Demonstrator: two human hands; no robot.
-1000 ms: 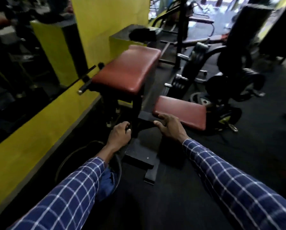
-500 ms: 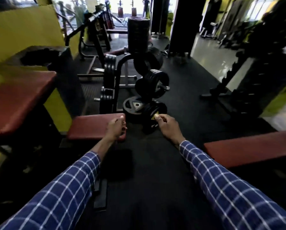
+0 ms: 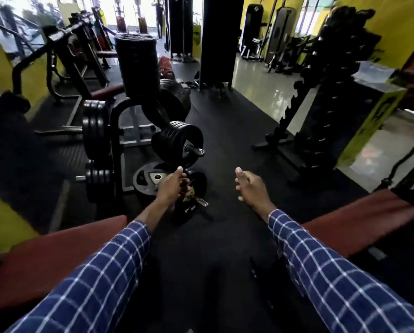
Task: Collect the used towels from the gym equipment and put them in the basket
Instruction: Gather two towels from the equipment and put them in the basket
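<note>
No towel and no basket show in the head view. My left hand (image 3: 171,186) is held out in front of me over the black floor, fingers loosely curled, with nothing in it. My right hand (image 3: 250,187) hangs level with it a little to the right, fingers slightly bent and apart, also holding nothing. Both arms wear blue checked sleeves.
A plate rack with black weight plates (image 3: 177,145) stands just ahead on the left. Red bench pads lie at lower left (image 3: 45,255) and lower right (image 3: 359,217). A dumbbell rack (image 3: 326,111) stands at the right. Black rubber floor (image 3: 225,131) runs forward between them.
The view has swung right and lifted from the red benches by the yellow wall toward the aisle. Both hands left the bench area and now hang in the air.
</note>
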